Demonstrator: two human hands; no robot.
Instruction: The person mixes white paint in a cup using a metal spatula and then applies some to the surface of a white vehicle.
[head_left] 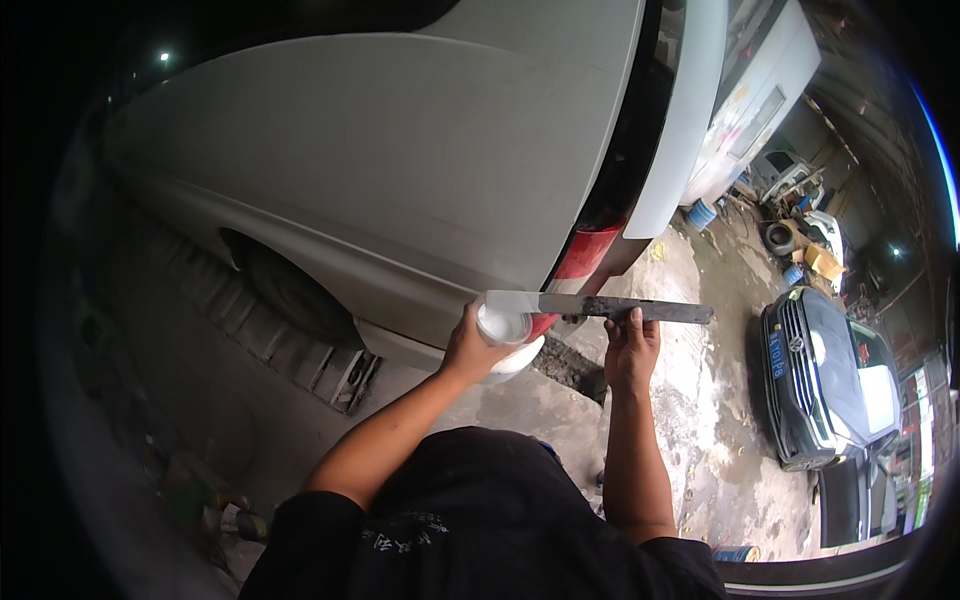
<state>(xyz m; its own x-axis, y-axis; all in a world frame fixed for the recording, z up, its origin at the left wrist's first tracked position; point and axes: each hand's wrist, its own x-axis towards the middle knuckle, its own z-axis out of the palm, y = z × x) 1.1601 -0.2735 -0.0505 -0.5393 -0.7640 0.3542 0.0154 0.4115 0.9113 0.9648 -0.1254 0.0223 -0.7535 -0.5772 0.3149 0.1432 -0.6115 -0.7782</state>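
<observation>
My left hand (472,350) is wrapped round a clear plastic cup (508,325) with something white inside. In my right hand (632,352), thumb on top and fingers beneath, is a long flat dark strip (585,305) with a pale grey left end. That end lies over the mouth of the cup; whether it touches the rim I cannot tell. Just beyond both hands stands the rear side of a pale van (430,170), with its red tail light (585,255) behind the strip.
The van's rear wheel (300,295) sits beside a floor grating (290,350). A broken hole (570,365) shows in the concrete near the bumper. A dark car (830,375) is parked at right, and beyond it are tyres (780,237), a cardboard box (825,262) and blue buckets (702,213).
</observation>
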